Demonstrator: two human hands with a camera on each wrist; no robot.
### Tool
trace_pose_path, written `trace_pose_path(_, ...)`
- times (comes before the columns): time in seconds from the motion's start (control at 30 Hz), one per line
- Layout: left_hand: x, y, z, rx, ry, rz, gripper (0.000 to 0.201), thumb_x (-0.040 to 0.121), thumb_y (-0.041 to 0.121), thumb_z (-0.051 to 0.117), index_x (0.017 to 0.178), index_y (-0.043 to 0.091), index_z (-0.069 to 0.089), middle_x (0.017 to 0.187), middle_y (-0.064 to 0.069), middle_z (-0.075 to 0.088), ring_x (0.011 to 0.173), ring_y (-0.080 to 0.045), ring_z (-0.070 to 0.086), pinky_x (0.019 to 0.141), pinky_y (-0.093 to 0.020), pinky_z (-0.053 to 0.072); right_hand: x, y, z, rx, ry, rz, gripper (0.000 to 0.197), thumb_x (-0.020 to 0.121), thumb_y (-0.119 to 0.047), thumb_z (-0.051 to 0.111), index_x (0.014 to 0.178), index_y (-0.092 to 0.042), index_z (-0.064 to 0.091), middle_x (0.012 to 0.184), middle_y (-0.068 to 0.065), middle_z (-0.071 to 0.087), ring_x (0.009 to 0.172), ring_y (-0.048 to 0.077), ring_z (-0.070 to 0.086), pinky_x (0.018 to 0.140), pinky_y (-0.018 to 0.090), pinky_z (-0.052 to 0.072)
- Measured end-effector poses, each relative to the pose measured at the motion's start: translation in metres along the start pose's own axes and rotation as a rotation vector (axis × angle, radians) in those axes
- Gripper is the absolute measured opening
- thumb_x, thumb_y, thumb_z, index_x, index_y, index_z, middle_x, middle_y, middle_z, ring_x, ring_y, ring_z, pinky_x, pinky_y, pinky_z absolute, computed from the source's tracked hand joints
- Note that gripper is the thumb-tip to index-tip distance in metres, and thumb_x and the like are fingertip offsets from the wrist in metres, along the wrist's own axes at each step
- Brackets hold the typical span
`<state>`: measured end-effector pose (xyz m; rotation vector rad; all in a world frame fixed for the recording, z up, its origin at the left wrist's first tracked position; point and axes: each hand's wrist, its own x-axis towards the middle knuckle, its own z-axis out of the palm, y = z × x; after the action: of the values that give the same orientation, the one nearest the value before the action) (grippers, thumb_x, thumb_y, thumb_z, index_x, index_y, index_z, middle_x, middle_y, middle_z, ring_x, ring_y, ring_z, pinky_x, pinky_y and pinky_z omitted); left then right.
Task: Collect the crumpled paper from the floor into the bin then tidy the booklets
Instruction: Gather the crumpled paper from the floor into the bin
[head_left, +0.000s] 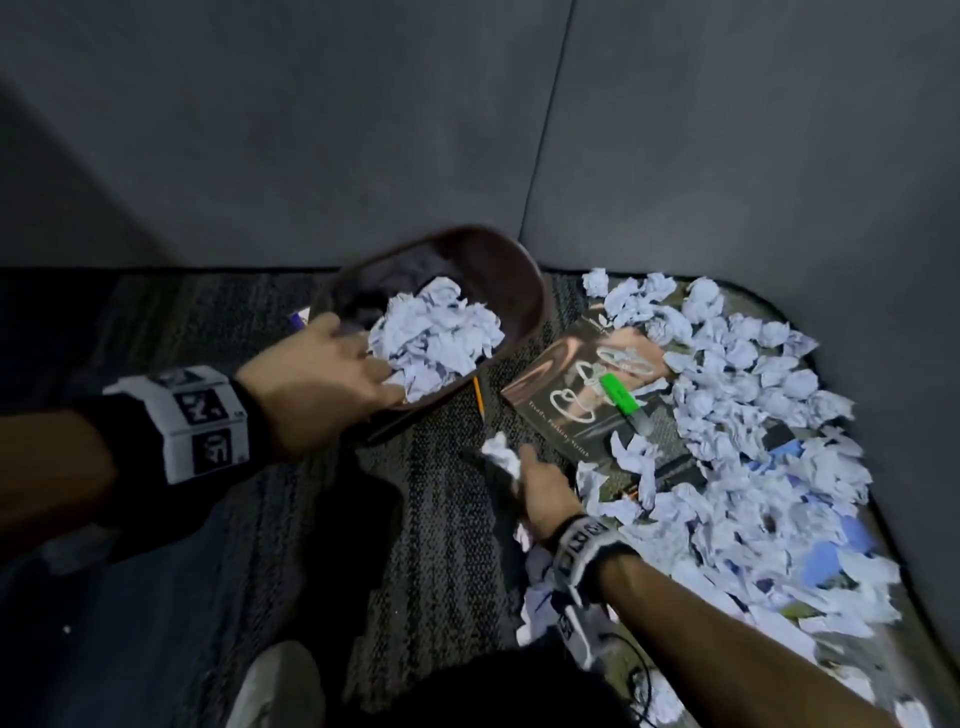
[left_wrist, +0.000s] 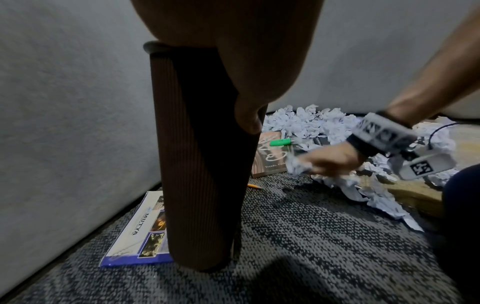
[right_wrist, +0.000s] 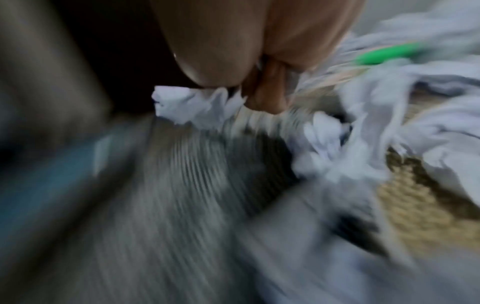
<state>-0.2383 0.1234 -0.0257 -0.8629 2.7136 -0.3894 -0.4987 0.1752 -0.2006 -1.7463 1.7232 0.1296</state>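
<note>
A brown ribbed bin (head_left: 519, 291) is tilted toward me, partly filled with crumpled white paper (head_left: 436, 338). My left hand (head_left: 322, 384) grips its near rim; in the left wrist view the bin's wall (left_wrist: 197, 164) fills the middle. My right hand (head_left: 535, 478) holds a crumpled paper ball (head_left: 501, 454) just above the carpet, in front of the bin; the same ball (right_wrist: 192, 107) shows at the fingers in the blurred right wrist view. A big heap of paper balls (head_left: 753, 441) covers the floor at right. A brown booklet (head_left: 566, 395) lies beside the bin, a blue-edged booklet (left_wrist: 137, 232) behind it.
A green highlighter (head_left: 621, 397) lies on the brown booklet and a yellow pencil (head_left: 479, 397) on the carpet by the bin. Grey padded walls (head_left: 363, 130) close in the corner. More booklets lie half buried under the heap. My knee and shoe (head_left: 275, 686) are at the bottom.
</note>
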Motion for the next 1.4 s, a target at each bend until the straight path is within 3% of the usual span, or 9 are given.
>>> trace_pose_path(0.13,0.0,-0.001,0.006,0.04,0.034,0.042,0.015,0.065,0.02,0.047,0.07,0.023,0.061,0.062,0.004,0.059,0.055,-0.023,0.057,0.056,-0.034,0.038,-0.036,-0.022,-0.082,0.516,0.652,-0.072,0.023,0.099,-0.013,0.04,0.121,-0.01,0.045,0.079,0.004,0.057,0.062,0.013,0.053,0.057,0.029,0.047)
trace_pose_path(0.23,0.004,0.001,0.002,0.083,0.053,0.078,0.012,0.06,0.017,0.059,0.07,0.022,0.061,0.061,0.003,0.059,0.056,-0.024,0.057,0.056,-0.035,0.039,-0.035,-0.083,-0.145,0.632,0.802,-0.257,0.017,0.099,-0.013,0.042,0.114,-0.021,0.044,0.078,-0.005,0.055,0.057,0.001,0.048,0.05,0.014,0.041)
trace_pose_path(0.33,0.006,0.0,-0.012,0.115,0.035,0.085,0.022,0.054,0.009,0.071,0.07,0.022,0.062,0.06,0.003,0.058,0.056,-0.023,0.057,0.056,-0.036,0.041,-0.007,-0.133,-0.166,0.498,0.568,-0.285,0.019,0.1,-0.021,0.043,0.114,-0.008,0.044,0.098,0.01,0.064,0.084,0.025,0.064,0.071,0.036,0.051)
trace_pose_path(0.47,0.005,0.001,-0.024,0.13,0.008,0.128,0.018,0.057,0.012,0.072,0.069,0.024,0.064,0.058,0.006,0.057,0.054,-0.022,0.055,0.058,-0.033,0.041,0.011,-0.139,-0.159,0.199,0.092,-0.215,0.053,0.095,-0.048,0.047,0.125,-0.005,0.047,0.126,0.016,0.058,0.113,0.032,0.055,0.09,0.035,0.043)
trace_pose_path(0.63,0.001,0.003,-0.014,0.072,0.065,0.162,0.033,0.069,0.015,0.03,0.068,0.023,0.062,0.059,0.003,0.057,0.054,-0.023,0.055,0.056,-0.033,0.038,-0.012,-0.102,-0.181,0.203,0.201,-0.382,0.03,0.096,-0.036,0.052,0.117,-0.019,0.066,0.117,-0.001,0.067,0.109,0.016,0.06,0.098,0.031,0.044)
trace_pose_path(0.9,0.013,0.008,-0.022,0.034,0.099,0.201,0.025,0.068,0.016,0.034,0.067,0.025,0.058,0.057,0.006,0.054,0.053,-0.021,0.054,0.055,-0.034,0.037,-0.006,-0.117,-0.142,-0.29,-0.208,-0.506,0.031,0.1,-0.031,0.037,0.113,-0.016,0.061,0.126,0.008,0.06,0.115,0.025,0.053,0.1,0.034,0.039)
trace_pose_path(1.07,0.009,0.015,-0.018,0.046,0.055,0.201,0.017,0.063,0.01,0.068,0.068,0.025,0.06,0.06,0.006,0.058,0.055,-0.022,0.055,0.059,-0.035,0.039,0.0,-0.114,-0.154,-0.139,-0.431,-0.497,0.038,0.096,-0.024,0.045,0.126,-0.007,0.059,0.123,0.011,0.062,0.11,0.027,0.057,0.096,0.034,0.044)
trace_pose_path(1.27,0.005,0.014,-0.011,0.05,0.048,0.155,0.013,0.072,0.014,0.061,0.071,0.027,0.059,0.066,0.007,0.06,0.063,-0.022,0.058,0.065,-0.034,0.033,-0.01,-0.101,-0.205,0.044,-0.24,-0.479,0.024,0.094,-0.022,0.055,0.112,-0.024,0.071,0.095,-0.024,0.07,0.091,-0.003,0.064,0.089,0.019,0.046)
trace_pose_path(1.4,0.008,0.019,-0.019,0.009,0.141,0.177,0.018,0.078,0.015,0.048,0.069,0.027,0.058,0.065,0.008,0.059,0.061,-0.021,0.057,0.065,-0.034,0.03,-0.007,-0.116,-0.184,-0.217,-0.358,-0.376,0.033,0.092,-0.044,0.05,0.097,-0.019,0.07,0.096,-0.005,0.071,0.085,0.015,0.066,0.088,0.036,0.053)
